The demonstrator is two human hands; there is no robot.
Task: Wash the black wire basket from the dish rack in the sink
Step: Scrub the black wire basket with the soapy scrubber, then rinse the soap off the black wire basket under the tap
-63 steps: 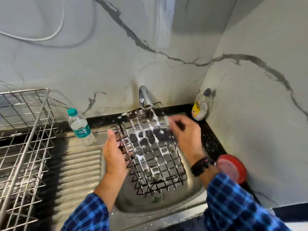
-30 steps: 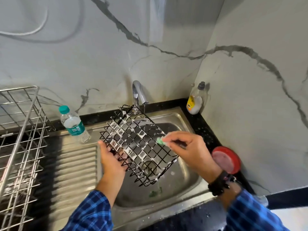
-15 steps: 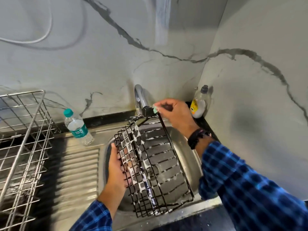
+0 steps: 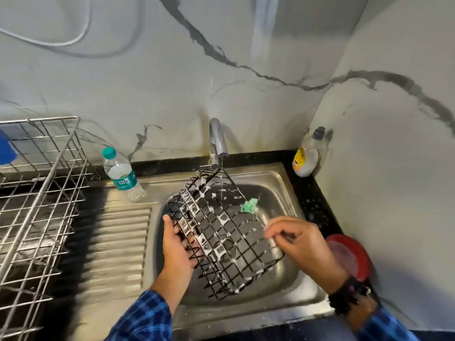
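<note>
— What did the hands have hold of?

— The left hand [image 4: 177, 244] gripped the black wire basket [image 4: 222, 232] by its left side, fingers hooked through the grid. The right hand [image 4: 299, 243] hung loosely curled at the basket's right edge; I could not tell whether it held any wire.

— Where was the basket?

— Tilted over the round stainless steel sink bowl [image 4: 283, 271], its far end up beneath the curved chrome tap [image 4: 217, 143], with white suds along the wires. A small green scrub pad [image 4: 250, 206] sat at its upper right edge, apart from the right fingers.

— And around it?

— A clear plastic water bottle with a teal cap [image 4: 120, 173] stood left of the tap, beside the silver wire dish rack [image 4: 39, 193]. A yellow-labelled dish soap bottle [image 4: 307, 156] stood in the corner, and a red round lid [image 4: 349, 257] lay right of the sink.
</note>
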